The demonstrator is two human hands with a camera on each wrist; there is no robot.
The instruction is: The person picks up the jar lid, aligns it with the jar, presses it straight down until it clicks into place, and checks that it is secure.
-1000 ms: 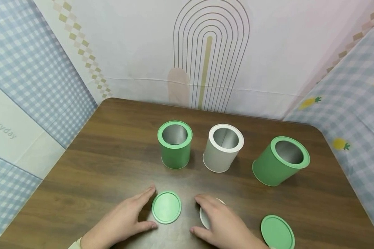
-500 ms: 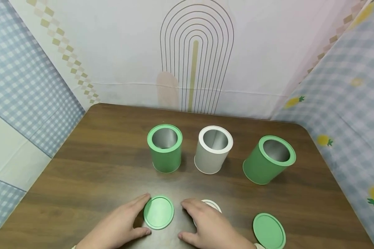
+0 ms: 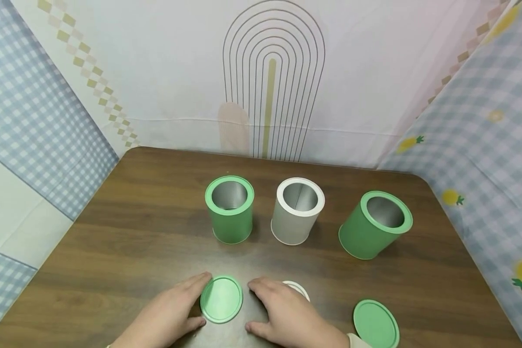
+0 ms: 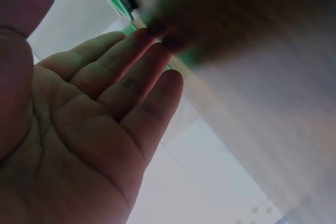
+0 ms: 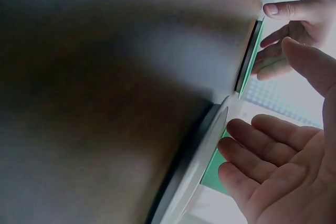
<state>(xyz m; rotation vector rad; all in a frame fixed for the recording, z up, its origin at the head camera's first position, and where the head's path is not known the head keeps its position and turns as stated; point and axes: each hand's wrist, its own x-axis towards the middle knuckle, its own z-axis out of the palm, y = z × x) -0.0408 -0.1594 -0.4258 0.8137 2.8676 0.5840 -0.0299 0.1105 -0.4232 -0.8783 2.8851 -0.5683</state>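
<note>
Between my two hands a round green lid (image 3: 221, 299) lies flat on the table. My left hand (image 3: 167, 309) is at its left side, fingers loosely extended, index fingertip and thumb right at the rim. On its other side my right hand (image 3: 289, 314) is held with thumb and fingers apart, fingertips a short gap from the green rim. Nothing is between its fingers. This hand overlaps a white lid (image 3: 299, 288), of which only the far rim shows in the head view. The right wrist view shows the white lid (image 5: 207, 156) beside the fingers, with the green lid (image 5: 249, 59) beyond.
Behind the lids stand three uncovered cans: green (image 3: 232, 228) on the left, white (image 3: 292, 226) in the middle, and another green can (image 3: 358, 237) on the right. A second green lid (image 3: 376, 324) lies at the front right. A patterned cloth (image 3: 178, 67) hangs behind the table.
The head view has shifted slightly. My right hand has moved left, closer to the green lid, baring the white lid's far rim. My left hand stays beside the green lid.
</note>
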